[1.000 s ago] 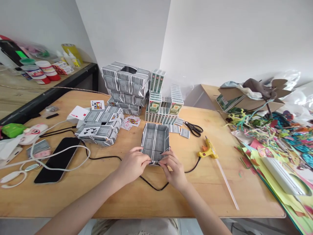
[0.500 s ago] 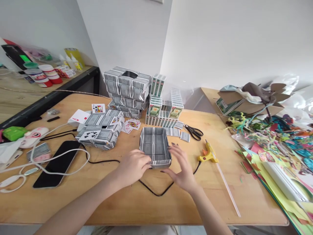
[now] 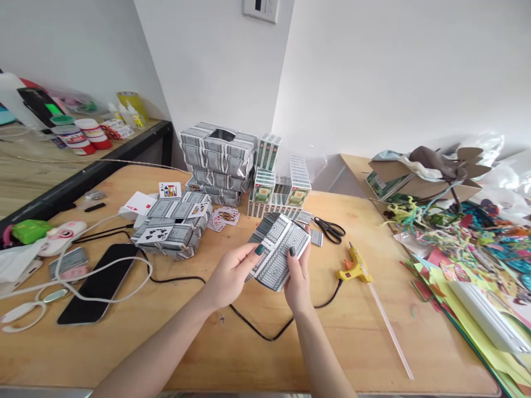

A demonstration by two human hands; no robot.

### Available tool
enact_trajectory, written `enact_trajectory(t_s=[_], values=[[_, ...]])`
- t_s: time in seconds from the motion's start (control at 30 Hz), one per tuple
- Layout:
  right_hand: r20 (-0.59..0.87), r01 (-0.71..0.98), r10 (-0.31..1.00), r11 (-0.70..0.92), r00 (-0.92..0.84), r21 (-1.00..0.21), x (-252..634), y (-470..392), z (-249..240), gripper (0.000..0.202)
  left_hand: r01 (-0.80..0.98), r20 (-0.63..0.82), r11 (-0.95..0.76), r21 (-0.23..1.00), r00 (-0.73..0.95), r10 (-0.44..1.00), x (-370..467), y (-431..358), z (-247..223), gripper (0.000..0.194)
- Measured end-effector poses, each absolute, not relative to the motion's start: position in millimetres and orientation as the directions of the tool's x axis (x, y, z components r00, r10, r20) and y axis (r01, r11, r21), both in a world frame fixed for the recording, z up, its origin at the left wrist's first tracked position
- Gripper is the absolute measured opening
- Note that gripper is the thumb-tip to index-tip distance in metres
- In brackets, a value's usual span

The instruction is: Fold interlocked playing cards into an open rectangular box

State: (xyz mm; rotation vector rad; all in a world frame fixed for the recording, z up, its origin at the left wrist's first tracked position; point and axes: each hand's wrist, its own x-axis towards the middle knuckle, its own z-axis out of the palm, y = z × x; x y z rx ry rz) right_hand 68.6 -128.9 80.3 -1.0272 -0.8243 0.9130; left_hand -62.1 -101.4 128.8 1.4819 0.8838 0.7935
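Note:
A small box made of grey-patterned playing cards point(image 3: 279, 251) is tilted up off the table between my two hands, its outer face towards me. My left hand point(image 3: 234, 271) grips its left edge, thumb on the face. On the right edge, my right hand point(image 3: 297, 273) holds it with the thumb pressed on the cards and the fingers behind. Behind the box, a few loose cards point(image 3: 317, 237) lie face down, partly hidden. Left of it stands a larger card-covered box point(image 3: 174, 224) with loose cards on top. Several face-up cards point(image 3: 224, 218) lie fanned beside that box.
A yellow glue gun point(image 3: 355, 265) with a clear stick lies on the right, near black scissors point(image 3: 329, 229). Stacked card boxes point(image 3: 219, 157) and green card packs point(image 3: 263, 190) stand at the back. A phone point(image 3: 99, 282) and white cables lie left; craft scraps point(image 3: 464, 249) cover the far right.
The box stood upright on the table with its inside showing; now it is lifted and turned, showing its outer face. My right hand has closed on it. The view has shifted slightly.

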Motion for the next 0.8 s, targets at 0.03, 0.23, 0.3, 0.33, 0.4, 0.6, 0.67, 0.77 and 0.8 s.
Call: enact_trajectory(t_s=[0.03, 0.23, 0.3, 0.33, 0.4, 0.6, 0.67, 0.77, 0.8], values=[[0.129, -0.239, 0.895, 0.249, 0.426, -0.939, 64, -127, 83, 0.064, 0.089, -0.01, -0.038, 0.995, 0.487, 0.873, -61, -103, 130, 0.031], [0.134, -0.166, 0.858, 0.246, 0.496, -0.955, 55, -126, 88, 0.059, 0.208, 0.005, -0.09, 0.974, 0.38, 0.925, -55, -111, 127, 0.035], [0.155, -0.122, 0.845, 0.25, 0.512, -0.96, 55, -128, 87, 0.058, 0.235, 0.018, -0.111, 0.966, 0.365, 0.931, -53, -114, 125, 0.035], [0.168, -0.101, 0.839, 0.255, 0.517, -0.962, 56, -130, 86, 0.057, 0.248, 0.022, -0.121, 0.961, 0.37, 0.929, -53, -115, 125, 0.035], [0.197, -0.072, 0.835, 0.271, 0.514, -0.96, 59, -132, 86, 0.055, 0.261, 0.019, -0.138, 0.955, 0.411, 0.912, -54, -116, 126, 0.035], [0.379, 0.053, 0.805, 0.4, 0.456, -0.915, 60, -135, 90, 0.045, 0.284, -0.015, -0.19, 0.94, 0.59, 0.807, -61, -104, 147, 0.029], [0.45, 0.116, 0.781, 0.447, 0.432, -0.887, 55, -135, 91, 0.038, 0.287, 0.04, -0.226, 0.931, 0.535, 0.844, -60, -100, 152, 0.027], [0.49, 0.165, 0.772, 0.466, 0.404, -0.869, 51, -133, 91, 0.031, 0.301, 0.082, -0.221, 0.928, 0.414, 0.906, -57, -100, 149, 0.03], [0.48, 0.174, 0.779, 0.45, 0.404, -0.876, 51, -132, 91, 0.03, 0.298, 0.077, -0.204, 0.932, 0.386, 0.919, -55, -101, 146, 0.032]])
